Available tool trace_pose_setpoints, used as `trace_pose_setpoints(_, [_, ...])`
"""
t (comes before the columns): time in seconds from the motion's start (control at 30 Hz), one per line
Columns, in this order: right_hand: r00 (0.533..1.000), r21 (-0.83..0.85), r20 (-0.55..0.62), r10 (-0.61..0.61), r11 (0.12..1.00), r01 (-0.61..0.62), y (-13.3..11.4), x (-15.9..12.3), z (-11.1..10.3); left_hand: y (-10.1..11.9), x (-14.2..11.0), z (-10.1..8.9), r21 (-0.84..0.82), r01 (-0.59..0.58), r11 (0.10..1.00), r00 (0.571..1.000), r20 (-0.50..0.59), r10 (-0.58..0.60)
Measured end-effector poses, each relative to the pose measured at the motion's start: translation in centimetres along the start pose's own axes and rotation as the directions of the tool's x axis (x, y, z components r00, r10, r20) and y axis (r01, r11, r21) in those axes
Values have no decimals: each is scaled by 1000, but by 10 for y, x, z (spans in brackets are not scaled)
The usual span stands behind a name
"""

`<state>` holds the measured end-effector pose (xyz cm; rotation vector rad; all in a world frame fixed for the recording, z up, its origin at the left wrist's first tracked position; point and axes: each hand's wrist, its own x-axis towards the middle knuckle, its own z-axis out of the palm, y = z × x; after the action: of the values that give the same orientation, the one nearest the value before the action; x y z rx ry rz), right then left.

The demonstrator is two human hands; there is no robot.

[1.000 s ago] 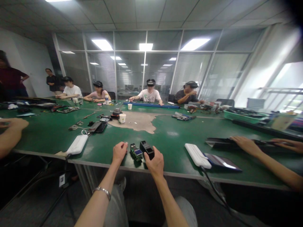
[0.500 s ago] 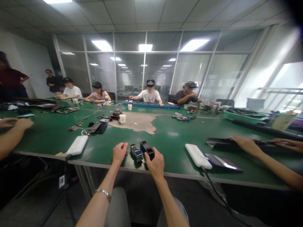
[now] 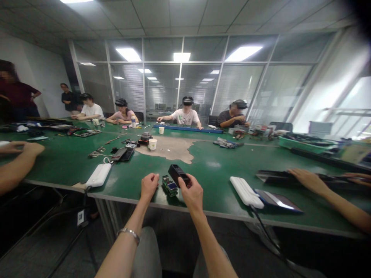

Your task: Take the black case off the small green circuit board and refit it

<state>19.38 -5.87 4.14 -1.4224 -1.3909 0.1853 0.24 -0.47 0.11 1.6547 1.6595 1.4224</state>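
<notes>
My right hand grips a black rectangular device housing, thumb on the near side, and holds it tilted over the table. Just left of it a green circuit board with a small blue screen rests near the table's front edge. My left hand is beside the board on its left, fingers curled together. Whether anything small is pinched in them is hidden.
White power banks lie to the left and right, the right one beside a dark tablet. A paper cup stands on the worn patch. A co-worker's hand rests on a black metal strip at right; another person's arms are at left.
My right hand has raised and tilted the black housing, turning its end up and leftward. The board and my left hand keep nearly the same places; the whole view has shifted slightly.
</notes>
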Motion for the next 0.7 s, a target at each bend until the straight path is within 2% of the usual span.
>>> trace_pose_setpoints(0.17, [998, -68, 64, -18, 997, 23, -22, -6, 9, -1, -1, -1, 4, -5, 1000, 1000, -21, 5])
trace_pose_setpoints(0.43, [991, -146, 127, -51, 987, 70, -23, -10, 18, 0, -2, -4, -6, -11, 1000, 999, -34, 11])
trace_pose_setpoints(0.7, [985, -227, 154, -77, 968, 111, -18, -20, 20, 9, -3, -7, 58, -31, 998, 995, -95, 36])
